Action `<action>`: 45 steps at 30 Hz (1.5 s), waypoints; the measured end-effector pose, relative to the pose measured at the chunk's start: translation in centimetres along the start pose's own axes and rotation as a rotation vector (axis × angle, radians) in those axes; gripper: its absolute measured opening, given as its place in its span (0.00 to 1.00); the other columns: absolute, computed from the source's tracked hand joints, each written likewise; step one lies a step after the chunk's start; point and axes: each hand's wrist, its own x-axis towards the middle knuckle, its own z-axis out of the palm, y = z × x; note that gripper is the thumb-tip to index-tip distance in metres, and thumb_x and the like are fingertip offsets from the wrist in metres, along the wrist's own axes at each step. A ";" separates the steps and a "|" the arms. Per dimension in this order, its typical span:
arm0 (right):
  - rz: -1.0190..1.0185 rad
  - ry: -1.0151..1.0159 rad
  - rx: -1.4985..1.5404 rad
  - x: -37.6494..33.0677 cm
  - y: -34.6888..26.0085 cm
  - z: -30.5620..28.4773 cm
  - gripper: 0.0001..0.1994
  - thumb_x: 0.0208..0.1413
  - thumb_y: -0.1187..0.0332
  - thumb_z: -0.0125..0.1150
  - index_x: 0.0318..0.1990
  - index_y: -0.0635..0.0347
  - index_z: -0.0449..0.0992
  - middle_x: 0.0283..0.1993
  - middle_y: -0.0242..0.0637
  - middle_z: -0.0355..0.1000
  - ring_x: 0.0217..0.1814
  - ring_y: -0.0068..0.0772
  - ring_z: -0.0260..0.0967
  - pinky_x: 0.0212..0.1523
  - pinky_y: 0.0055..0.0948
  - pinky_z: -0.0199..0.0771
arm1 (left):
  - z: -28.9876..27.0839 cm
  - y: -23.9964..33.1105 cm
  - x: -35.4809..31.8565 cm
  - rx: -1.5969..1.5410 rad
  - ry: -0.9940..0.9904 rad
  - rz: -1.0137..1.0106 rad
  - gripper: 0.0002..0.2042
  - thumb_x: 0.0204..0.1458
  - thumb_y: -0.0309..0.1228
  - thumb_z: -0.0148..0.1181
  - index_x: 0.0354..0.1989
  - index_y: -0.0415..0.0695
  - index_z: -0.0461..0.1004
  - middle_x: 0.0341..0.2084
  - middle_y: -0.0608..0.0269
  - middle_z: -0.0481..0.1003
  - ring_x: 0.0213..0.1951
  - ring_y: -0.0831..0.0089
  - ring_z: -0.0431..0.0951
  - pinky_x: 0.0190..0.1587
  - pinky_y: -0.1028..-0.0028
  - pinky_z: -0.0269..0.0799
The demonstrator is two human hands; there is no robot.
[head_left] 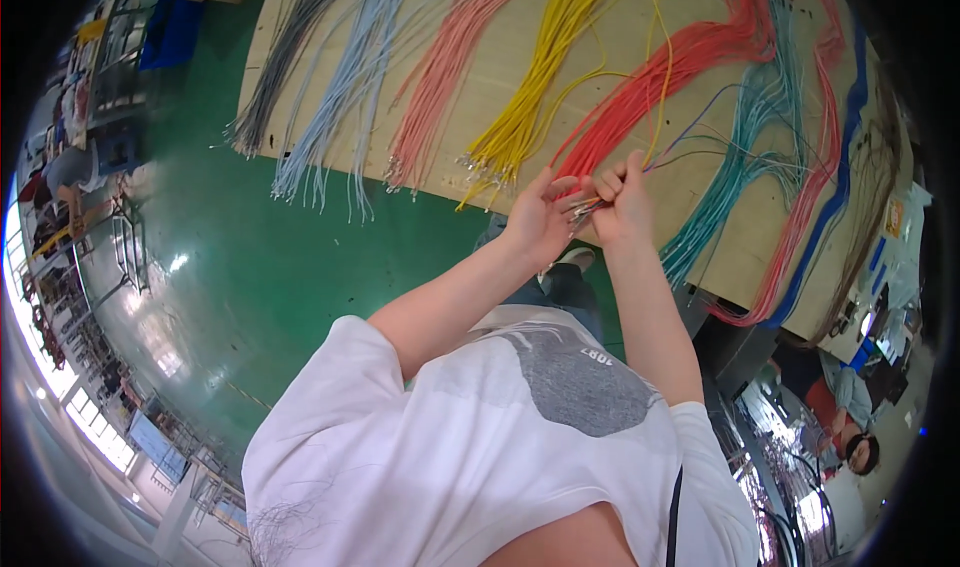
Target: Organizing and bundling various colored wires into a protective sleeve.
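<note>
My right hand [624, 205] is closed around a small bunch of thin wires in several colours, yellow, purple and blue among them. The wires' metal-tipped ends [580, 215] stick out of the fist toward my left hand [541, 223]. That hand is open beside them, its fingers loosely bent; whether they touch the tips is hard to tell. From the top of my right fist the wires run up over the table, where a yellow wire [662, 97] loops away. Just beyond both hands lies a thick bundle of red wires [640, 92], with yellow wires [545, 77] to its left.
On the pale wooden table [455, 174] lie grey [290, 52], light blue [345, 77], pink [450, 67] and teal wire bundles [735, 167], their left-hand ends overhanging the edge. A blue bundle [835, 177] lies at right. Another person [845, 432] is at lower right.
</note>
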 end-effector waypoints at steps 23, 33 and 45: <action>0.117 -0.030 -0.091 -2.2 -0.4 -1.5 0.21 0.55 0.53 0.40 0.13 0.50 0.49 0.09 0.23 0.39 0.09 0.17 0.35 0.10 0.18 0.37 | -3.3 21.4 3.1 1.809 0.708 0.933 0.06 0.42 0.23 0.49 0.29 0.37 0.66 0.26 0.47 0.67 0.32 0.52 0.67 0.33 0.61 0.62; 0.128 -0.012 -0.142 -1.8 0.1 -1.0 0.21 0.53 0.53 0.42 0.14 0.50 0.50 0.10 0.23 0.40 0.09 0.17 0.34 0.11 0.18 0.37 | -4.9 23.8 2.1 2.096 0.769 1.248 0.07 0.45 0.24 0.47 0.33 0.37 0.62 0.34 0.46 0.61 0.33 0.50 0.67 0.33 0.60 0.64; 0.098 0.024 -0.169 -1.6 0.1 -1.0 0.20 0.53 0.53 0.43 0.14 0.49 0.51 0.10 0.22 0.40 0.09 0.17 0.34 0.10 0.18 0.36 | -1.5 25.8 -0.8 1.972 0.443 0.939 0.06 0.47 0.31 0.47 0.28 0.41 0.65 0.25 0.47 0.69 0.32 0.55 0.70 0.31 0.61 0.65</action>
